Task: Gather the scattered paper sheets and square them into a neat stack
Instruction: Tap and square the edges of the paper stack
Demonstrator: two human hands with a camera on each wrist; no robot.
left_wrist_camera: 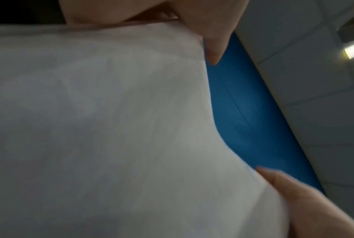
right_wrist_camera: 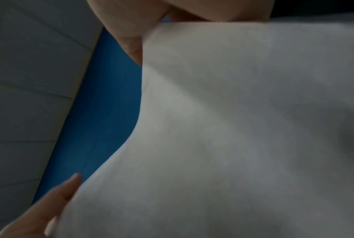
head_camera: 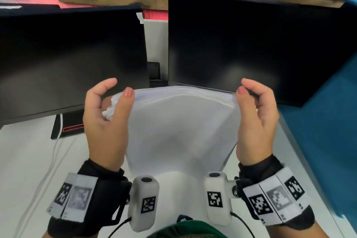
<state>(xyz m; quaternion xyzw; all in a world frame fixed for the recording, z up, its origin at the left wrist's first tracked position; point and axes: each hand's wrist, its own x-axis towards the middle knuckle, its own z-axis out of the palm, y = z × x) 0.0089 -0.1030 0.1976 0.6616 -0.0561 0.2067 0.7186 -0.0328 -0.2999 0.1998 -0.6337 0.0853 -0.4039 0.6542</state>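
Held upright above the white desk (head_camera: 23,152), in front of two dark monitors (head_camera: 251,48): a bundle of white paper sheets (head_camera: 179,121), sagging in the middle. Left hand (head_camera: 105,120) pinching the upper left corner, thumb in front, fingers curled behind, sheet edges there fanned unevenly. Right hand (head_camera: 255,120) pinching the upper right corner likewise. Blue fabric partition (head_camera: 318,121) at the right.

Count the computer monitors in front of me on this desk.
2. One dark monitor stands at the far left behind the left hand; the other monitor stands at the far right behind the right hand. Both screens are off.
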